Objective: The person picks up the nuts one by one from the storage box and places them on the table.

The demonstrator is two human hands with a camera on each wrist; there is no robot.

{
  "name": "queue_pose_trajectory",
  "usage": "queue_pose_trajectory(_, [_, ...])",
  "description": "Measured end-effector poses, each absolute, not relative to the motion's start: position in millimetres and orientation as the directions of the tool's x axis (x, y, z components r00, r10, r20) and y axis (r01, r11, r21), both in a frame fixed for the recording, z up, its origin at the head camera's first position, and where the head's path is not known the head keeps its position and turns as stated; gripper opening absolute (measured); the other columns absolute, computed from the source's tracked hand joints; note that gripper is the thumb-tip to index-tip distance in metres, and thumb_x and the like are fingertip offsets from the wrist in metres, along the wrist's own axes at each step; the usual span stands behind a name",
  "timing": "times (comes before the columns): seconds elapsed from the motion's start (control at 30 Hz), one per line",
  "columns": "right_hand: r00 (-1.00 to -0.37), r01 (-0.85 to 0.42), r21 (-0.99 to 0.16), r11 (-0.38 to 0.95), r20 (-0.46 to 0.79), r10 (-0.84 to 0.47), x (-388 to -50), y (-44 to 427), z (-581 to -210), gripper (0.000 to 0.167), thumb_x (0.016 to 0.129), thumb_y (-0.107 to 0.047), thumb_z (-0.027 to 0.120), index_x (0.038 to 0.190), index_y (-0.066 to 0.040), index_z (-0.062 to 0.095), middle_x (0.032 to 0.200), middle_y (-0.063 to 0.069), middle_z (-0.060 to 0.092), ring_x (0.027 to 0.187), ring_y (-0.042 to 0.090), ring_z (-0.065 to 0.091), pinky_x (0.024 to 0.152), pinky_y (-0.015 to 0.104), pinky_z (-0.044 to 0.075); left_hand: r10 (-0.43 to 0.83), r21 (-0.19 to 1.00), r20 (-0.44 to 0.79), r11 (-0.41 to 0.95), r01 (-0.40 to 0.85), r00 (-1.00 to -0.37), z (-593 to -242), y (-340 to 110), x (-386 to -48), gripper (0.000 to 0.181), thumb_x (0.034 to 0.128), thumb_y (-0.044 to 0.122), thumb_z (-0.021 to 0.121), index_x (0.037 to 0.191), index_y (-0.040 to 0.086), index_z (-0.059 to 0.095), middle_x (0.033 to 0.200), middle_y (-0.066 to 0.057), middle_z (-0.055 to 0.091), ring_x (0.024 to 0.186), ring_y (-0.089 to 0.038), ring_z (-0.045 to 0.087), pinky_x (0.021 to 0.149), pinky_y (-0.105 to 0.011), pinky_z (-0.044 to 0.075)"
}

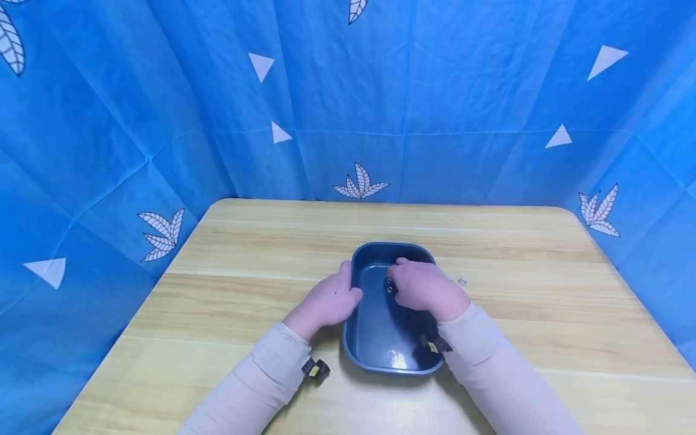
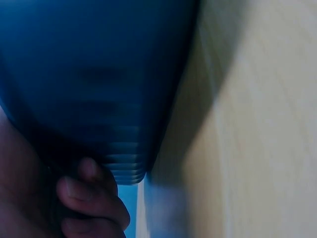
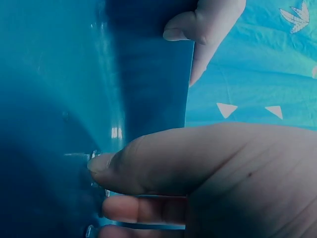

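Blue tray (image 1: pixel 375 323) on the worktop (image 1: pixel 261 254), left hand (image 1: pixel 328 297) clamped on its side; right hand (image 1: pixel 425 287) inside, at small shiny pieces (image 1: pixel 389 289), impossible to tell whether pinching one. Brace firmly; pinch lightly, singly.

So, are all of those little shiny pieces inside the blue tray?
No, the head view shows one small shiny piece lying on the wooden table, outside the blue tray.

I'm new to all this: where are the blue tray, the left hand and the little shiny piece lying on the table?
Blue tray (image 1: pixel 376 332): head view, on its bare inside floor.
Left hand (image 1: pixel 330 297): head view, on the back of the hand.
Little shiny piece (image 1: pixel 463 281): head view, on its middle.
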State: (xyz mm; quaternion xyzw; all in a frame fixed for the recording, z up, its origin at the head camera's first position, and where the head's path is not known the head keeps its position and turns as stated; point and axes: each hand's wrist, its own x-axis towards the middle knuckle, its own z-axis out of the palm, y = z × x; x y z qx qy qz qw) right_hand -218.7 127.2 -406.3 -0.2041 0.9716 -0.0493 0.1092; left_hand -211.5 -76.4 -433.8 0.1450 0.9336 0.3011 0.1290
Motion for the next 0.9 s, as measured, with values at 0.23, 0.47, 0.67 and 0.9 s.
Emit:
queue_pose_trajectory(0.23, [-0.886, -0.405, -0.134, 0.905, -0.187, -0.424, -220.0, 128.2, -408.8, 0.005, 0.088, -0.009, 0.07, 0.091, -0.013, 0.07, 0.081, -0.001, 0.053, 0.075, 0.018, 0.049, 0.064, 0.032, 0.046, 0.344, 0.588, -0.15, 0.785, 0.196, -0.927, -434.8, -76.3, -211.5, 0.053, 0.1011, 0.03, 0.05, 0.143, 0.001, 0.035, 0.115, -0.016, 0.062, 0.092, -0.023, 0.06, 0.086, -0.043, 0.049])
queue_pose_trajectory(0.47, [-0.882, -0.406, -0.148, 0.902, -0.194, -0.429, -221.1, 128.2, -410.0, 0.016, 0.088, -0.004, 0.066, 0.078, -0.016, 0.06, 0.075, 0.001, 0.053, 0.069, 0.02, 0.05, 0.061, 0.032, 0.043, 0.349, 0.594, -0.147, 0.779, 0.199, -0.926, -436.5, -76.9, -213.2, 0.052, 0.1007, 0.029, 0.05, 0.141, 0.0, 0.035, 0.108, -0.015, 0.062, 0.087, -0.023, 0.059, 0.08, -0.043, 0.049])
queue_pose_trajectory(0.67, [-0.873, -0.413, -0.172, 0.894, -0.204, -0.443, -221.6, 127.9, -411.2, 0.017, 0.087, -0.003, 0.067, 0.081, -0.017, 0.06, 0.075, -0.002, 0.055, 0.07, 0.018, 0.051, 0.065, 0.033, 0.045, 0.351, 0.597, -0.138, 0.776, 0.206, -0.926, -438.5, -77.4, -213.8, 0.051, 0.1008, 0.029, 0.049, 0.142, 0.001, 0.035, 0.111, -0.014, 0.062, 0.09, -0.023, 0.059, 0.083, -0.043, 0.049])
queue_pose_trajectory(0.9, [-0.868, -0.411, -0.163, 0.897, -0.23, -0.44, -221.6, 127.4, -411.5, 0.02, 0.088, -0.002, 0.066, 0.079, -0.019, 0.059, 0.072, -0.004, 0.056, 0.069, 0.018, 0.052, 0.066, 0.034, 0.046, 0.349, 0.6, -0.134, 0.773, 0.204, -0.928, -438.8, -77.1, -213.7, 0.05, 0.1006, 0.028, 0.05, 0.141, 0.002, 0.036, 0.111, -0.015, 0.062, 0.091, -0.024, 0.059, 0.084, -0.044, 0.049])
